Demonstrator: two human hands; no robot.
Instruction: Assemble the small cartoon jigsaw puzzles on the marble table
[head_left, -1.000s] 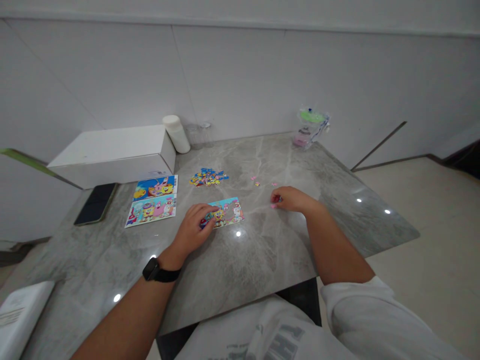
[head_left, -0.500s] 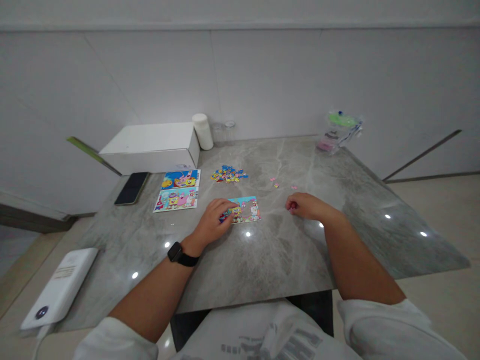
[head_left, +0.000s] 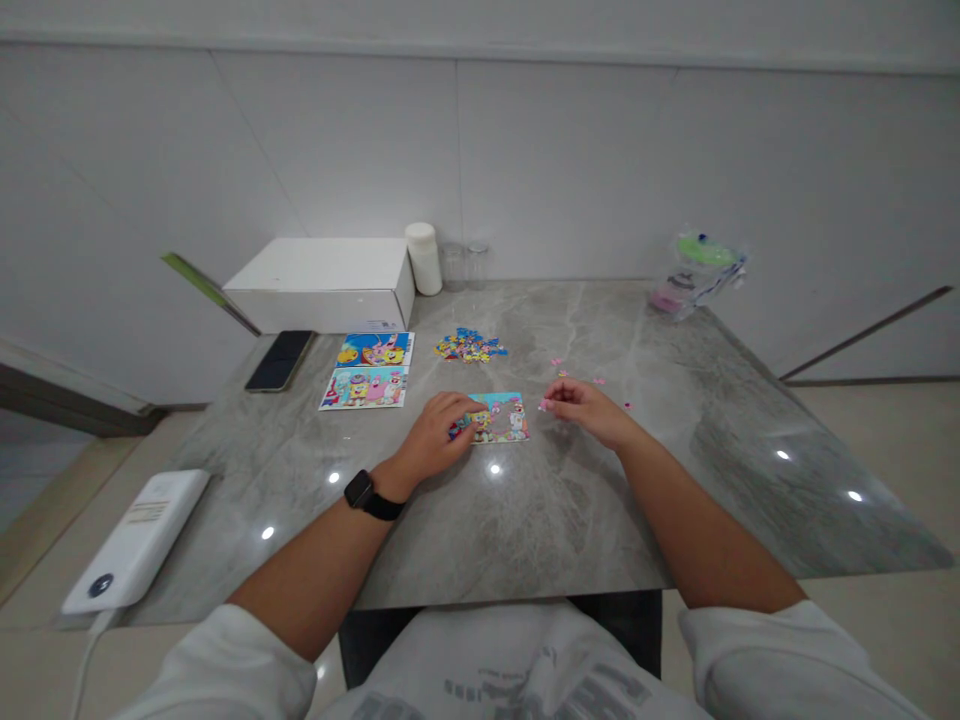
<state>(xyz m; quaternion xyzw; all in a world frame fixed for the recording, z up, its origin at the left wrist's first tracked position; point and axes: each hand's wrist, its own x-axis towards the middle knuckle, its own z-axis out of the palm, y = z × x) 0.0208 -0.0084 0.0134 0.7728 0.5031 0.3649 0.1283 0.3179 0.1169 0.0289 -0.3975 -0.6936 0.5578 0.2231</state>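
Note:
A partly assembled cartoon puzzle [head_left: 514, 420] lies on the grey marble table [head_left: 517, 540]. Over its left end rests my left hand [head_left: 442, 430], fingers spread and lying on it, hiding that part. Just right of the puzzle, my right hand [head_left: 574, 402] pinches a small pink puzzle piece [head_left: 544, 405] between thumb and fingertips. A few loose pink pieces [head_left: 598, 380] are scattered beyond and beside that hand. Behind the puzzle is a heap of blue and yellow pieces [head_left: 471, 346]. Two printed picture cards [head_left: 367, 388] lie to the left.
At the back left are a white box [head_left: 319, 305], a white bottle [head_left: 424, 262] and clear glasses [head_left: 476, 265]. A phone [head_left: 280, 361] and a white power bank [head_left: 139, 540] with a cable are on the left. A plastic bag [head_left: 694, 275] stands at the back right.
My right hand has moved left toward the puzzle, holding a pink piece at its fingertips. A small dark-pink piece now shows on the table to its right. The view has shifted slightly.

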